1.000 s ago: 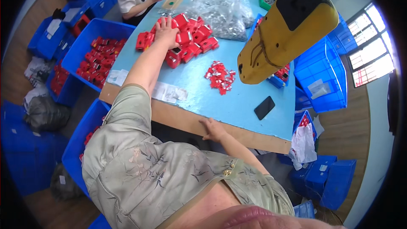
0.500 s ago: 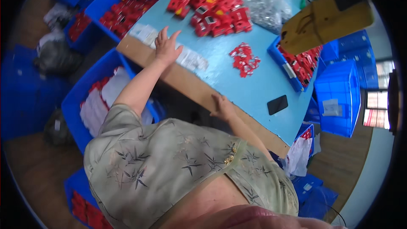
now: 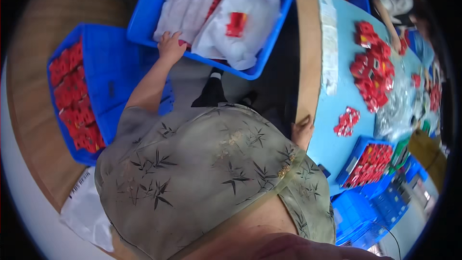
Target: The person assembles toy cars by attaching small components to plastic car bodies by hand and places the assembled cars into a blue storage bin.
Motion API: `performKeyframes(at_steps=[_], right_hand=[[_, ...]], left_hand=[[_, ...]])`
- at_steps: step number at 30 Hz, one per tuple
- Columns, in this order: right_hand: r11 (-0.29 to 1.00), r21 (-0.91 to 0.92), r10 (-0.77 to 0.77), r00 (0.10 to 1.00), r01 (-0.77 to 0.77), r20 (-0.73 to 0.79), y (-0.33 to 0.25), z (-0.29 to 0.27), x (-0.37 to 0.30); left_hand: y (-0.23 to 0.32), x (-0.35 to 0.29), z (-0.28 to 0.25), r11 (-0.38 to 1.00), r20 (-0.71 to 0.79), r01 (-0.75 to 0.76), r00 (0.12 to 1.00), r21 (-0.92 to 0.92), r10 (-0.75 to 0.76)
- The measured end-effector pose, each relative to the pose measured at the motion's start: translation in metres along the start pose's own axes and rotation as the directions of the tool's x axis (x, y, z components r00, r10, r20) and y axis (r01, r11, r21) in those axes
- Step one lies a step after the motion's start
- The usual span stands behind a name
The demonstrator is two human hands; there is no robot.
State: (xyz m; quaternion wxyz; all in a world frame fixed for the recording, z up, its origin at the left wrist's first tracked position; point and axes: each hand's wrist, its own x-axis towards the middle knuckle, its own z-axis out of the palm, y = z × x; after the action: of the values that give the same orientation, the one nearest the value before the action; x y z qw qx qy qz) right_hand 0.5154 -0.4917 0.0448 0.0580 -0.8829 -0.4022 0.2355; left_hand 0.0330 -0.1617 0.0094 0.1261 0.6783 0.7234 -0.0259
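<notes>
Head view: looked down on a large blue bin (image 3: 276, 38) ahead and a pale-blue worktop (image 3: 332, 149) to the right.
Left grip (image 3: 171, 48): lay over the bin's near rim, just beside the white sheets; loosely spread, with slightly bent fingers and nothing seen inside; could not tell whether pressed on the rim.
Right grip (image 3: 302, 133): rested at the worktop's wooden edge (image 3: 309, 67), apparently for steadying; partly curled, but too blurred to tell how far closed; nothing visible held.
White sheets (image 3: 252, 43): lay side by side in the bin over red parts, probably as cover against scuffs.
Single red part (image 3: 236, 24): lay on the right-hand sheet, well apart from both hands.
Red pile (image 3: 373, 74): sat on the worktop beside clear bags (image 3: 397, 115), seemingly within reach of a co-worker's arm (image 3: 386, 18).
Small red pieces (image 3: 347, 121): clustered nearer the wooden edge, perhaps kept from mixing with larger ones.
Blue tray (image 3: 350, 168): held more red pieces, probably walled in against scattering.
</notes>
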Motion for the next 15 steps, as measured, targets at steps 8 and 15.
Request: performKeyframes(at_steps=[8, 15], right_hand=[[0.963, -0.259, 0.045, 0.993, -0.073, -0.111, -0.056, 0.011, 0.014], [0.977, -0.179, -0.149, 0.975, 0.119, -0.164, -0.165, 0.017, 0.023]], left_hand=[[-0.047, 0.067, 0.009, 1.000, 0.057, 0.005, 0.998, -0.026, -0.004], [0.031, 0.109, 0.036, 0.883, 0.399, 0.040, 0.901, -0.467, 0.170]])
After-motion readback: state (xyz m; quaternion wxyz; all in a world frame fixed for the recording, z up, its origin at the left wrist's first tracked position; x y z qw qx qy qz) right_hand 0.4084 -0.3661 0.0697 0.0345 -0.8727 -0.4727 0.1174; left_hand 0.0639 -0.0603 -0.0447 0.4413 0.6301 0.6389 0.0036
